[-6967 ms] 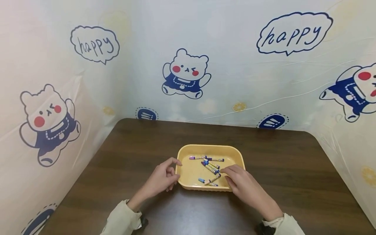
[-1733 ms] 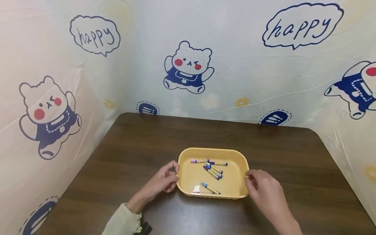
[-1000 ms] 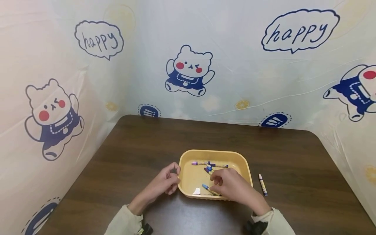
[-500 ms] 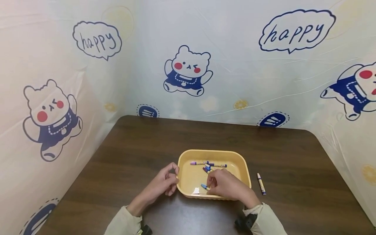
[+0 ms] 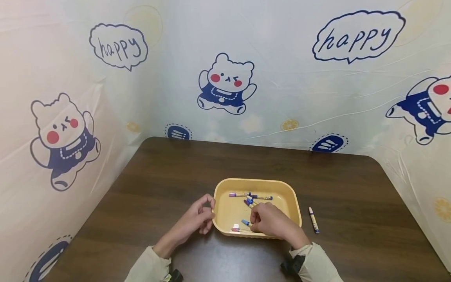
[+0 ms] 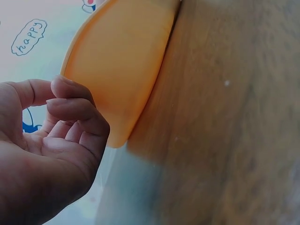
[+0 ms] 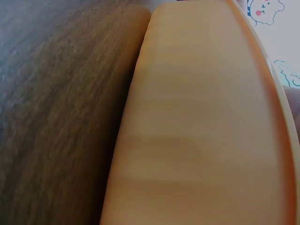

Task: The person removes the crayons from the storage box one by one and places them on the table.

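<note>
My left hand (image 5: 197, 217) grips the left rim of a yellow tray (image 5: 221, 211), fingers curled at its edge; the left wrist view has the same hand (image 6: 65, 126) close up. Inside the tray my right hand (image 5: 273, 221) pinches the end of a pink crayon (image 5: 237, 230) low by the front wall. Right at those fingers lies a light blue crayon (image 5: 245, 222), partly covered. Behind them, several more lie on the tray floor, among them a lilac crayon (image 5: 239, 194) and a dark purple crayon (image 5: 262, 197). In the right wrist view the tray's outer wall (image 7: 197, 117) hides the fingers.
On the brown table (image 5: 169, 172), right of the tray, lies a single pale-tipped crayon (image 5: 313, 220). A printed cloth (image 5: 278, 94) with bears stands behind the table and on both sides.
A pale-tipped crayon has come out of the tray onto the table at right. My right hand has returned into the tray, and the pink crayon's tip has risen into view. My left hand stays put.
</note>
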Tool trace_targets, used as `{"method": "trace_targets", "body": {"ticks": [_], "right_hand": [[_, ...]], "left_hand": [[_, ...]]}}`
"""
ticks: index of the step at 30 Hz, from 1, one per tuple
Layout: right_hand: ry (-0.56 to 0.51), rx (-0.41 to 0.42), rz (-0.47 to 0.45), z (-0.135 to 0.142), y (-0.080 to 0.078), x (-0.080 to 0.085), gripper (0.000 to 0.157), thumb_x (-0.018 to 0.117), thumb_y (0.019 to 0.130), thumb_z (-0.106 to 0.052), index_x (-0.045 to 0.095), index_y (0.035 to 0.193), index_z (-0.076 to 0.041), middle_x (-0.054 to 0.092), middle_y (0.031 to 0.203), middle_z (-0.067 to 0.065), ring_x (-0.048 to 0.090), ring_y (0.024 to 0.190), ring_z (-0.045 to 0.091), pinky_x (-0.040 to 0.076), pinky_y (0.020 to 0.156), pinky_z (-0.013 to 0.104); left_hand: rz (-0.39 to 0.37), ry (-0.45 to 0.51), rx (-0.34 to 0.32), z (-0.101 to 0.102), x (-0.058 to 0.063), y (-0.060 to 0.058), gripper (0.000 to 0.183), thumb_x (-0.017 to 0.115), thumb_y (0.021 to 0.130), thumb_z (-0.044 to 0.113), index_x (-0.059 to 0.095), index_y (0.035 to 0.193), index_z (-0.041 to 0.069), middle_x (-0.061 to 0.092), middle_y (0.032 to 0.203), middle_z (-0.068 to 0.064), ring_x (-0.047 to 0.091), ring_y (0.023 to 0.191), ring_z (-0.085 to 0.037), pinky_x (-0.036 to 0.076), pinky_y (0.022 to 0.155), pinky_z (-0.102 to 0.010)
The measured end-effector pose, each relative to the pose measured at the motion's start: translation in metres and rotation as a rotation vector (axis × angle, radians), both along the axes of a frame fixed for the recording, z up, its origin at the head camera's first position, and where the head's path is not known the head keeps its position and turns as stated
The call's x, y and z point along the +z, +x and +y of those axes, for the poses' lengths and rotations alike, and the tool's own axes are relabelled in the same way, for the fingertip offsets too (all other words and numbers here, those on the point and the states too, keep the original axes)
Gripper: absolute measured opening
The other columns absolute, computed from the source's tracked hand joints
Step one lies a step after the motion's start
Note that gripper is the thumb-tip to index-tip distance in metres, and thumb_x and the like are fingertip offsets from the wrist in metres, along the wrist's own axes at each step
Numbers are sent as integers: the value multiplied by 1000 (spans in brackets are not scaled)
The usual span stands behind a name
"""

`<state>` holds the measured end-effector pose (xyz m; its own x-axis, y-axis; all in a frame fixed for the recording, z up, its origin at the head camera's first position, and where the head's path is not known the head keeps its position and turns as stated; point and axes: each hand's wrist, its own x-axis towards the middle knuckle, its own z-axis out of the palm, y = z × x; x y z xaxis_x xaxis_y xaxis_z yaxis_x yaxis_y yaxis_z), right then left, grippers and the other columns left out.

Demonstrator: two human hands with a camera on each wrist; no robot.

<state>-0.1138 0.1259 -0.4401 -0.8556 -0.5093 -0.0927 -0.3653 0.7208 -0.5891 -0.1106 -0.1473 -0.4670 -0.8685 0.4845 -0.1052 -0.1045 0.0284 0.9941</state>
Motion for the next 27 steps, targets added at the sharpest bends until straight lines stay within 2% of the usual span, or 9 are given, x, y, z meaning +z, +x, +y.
{"method": "trace_targets", "body": {"ticks": [7, 18, 27], "right_hand": [[46, -16, 54, 0, 0, 1, 17, 79, 76, -12, 64, 71, -17, 54, 65, -10, 49, 61, 8, 42, 54, 26], [32, -10, 118, 0, -1, 2, 16, 75, 77, -10, 63, 69, -18, 52, 63, -12, 47, 60, 6, 40, 54, 24], [2, -69, 122, 7, -7, 5, 13, 74, 80, -9, 66, 74, -16, 54, 67, -10, 48, 62, 7, 40, 56, 23]], "left_hand": [[-5, -2, 7, 0, -1, -1, 20, 47, 97, 0, 35, 111, -9, 54, 60, -5, 50, 46, -15, 36, 43, -23], [-13, 1, 6, -2, -4, -2, 20, 47, 98, 1, 36, 111, -9, 54, 61, -6, 50, 47, -16, 36, 44, -24], [-5, 0, 0, -2, -3, -2, 19, 47, 98, 2, 37, 111, -7, 54, 61, -7, 50, 47, -17, 37, 44, -24]]}}
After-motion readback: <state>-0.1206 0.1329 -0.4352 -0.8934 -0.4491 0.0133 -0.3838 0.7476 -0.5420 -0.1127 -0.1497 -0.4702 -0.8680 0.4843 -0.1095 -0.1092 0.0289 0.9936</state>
